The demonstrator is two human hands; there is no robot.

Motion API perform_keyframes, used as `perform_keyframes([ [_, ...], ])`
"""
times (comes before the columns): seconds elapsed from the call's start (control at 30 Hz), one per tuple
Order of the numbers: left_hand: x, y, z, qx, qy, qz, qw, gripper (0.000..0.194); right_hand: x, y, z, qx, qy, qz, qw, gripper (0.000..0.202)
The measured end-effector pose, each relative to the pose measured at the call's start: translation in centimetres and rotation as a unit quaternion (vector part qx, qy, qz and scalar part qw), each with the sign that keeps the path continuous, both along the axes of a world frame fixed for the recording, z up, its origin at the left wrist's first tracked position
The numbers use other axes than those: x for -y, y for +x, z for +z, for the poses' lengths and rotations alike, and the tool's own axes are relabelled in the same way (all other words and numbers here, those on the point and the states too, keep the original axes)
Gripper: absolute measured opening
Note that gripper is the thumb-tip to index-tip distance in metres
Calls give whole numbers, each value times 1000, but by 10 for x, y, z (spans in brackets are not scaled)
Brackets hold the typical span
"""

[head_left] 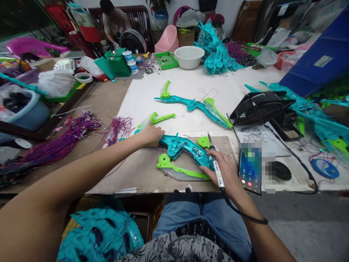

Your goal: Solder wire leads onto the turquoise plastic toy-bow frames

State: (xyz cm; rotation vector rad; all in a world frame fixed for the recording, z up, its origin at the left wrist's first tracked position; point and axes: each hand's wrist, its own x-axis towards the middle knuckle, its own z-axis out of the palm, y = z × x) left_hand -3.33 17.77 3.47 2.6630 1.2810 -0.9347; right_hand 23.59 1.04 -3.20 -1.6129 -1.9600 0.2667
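Note:
A teal plastic piece shaped like a toy bow (188, 147) lies in front of me, its inner side with thin wires facing up. My left hand (154, 135) has closed round its left part, the fingertips partly hidden. In my right hand (225, 169) is a pen-shaped soldering iron (217, 169), tip pointing up and away; the fingers also rest against the bow's right end. A green arm with a clear fin (182, 171) lies on the near side of the bow. Beyond my left hand shows another green arm (165, 117).
A second teal bow (188, 103) with green arms lies farther back. On the right stand a black fan (259, 109) and a phone (249, 171); the iron's cord curves nearby. Wire bundles (65, 142) lie left. Behind are a white basin (189, 58), stacked teal parts (215, 51) and a seated person.

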Motion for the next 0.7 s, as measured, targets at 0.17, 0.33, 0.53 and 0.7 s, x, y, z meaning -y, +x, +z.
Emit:
perform_keyframes([
  [0.17, 0, 1, -10, 18, 7, -31, 999, 41, 10, 6, -1, 4, -47, 20, 999, 47],
  [0.33, 1, -3, -5, 24, 30, -33, 999, 40, 12, 10, -2, 11, -92, 39, 995, 53],
  [0.53, 6, -6, -7, 33, 15, -30, 999, 40, 16, 9, -7, 13, -58, 38, 998, 52],
  [0.7, 7, -9, -1, 23, -11, -28, 999, 39, 22, 11, -15, 12, -1, 17, 1000, 51],
])
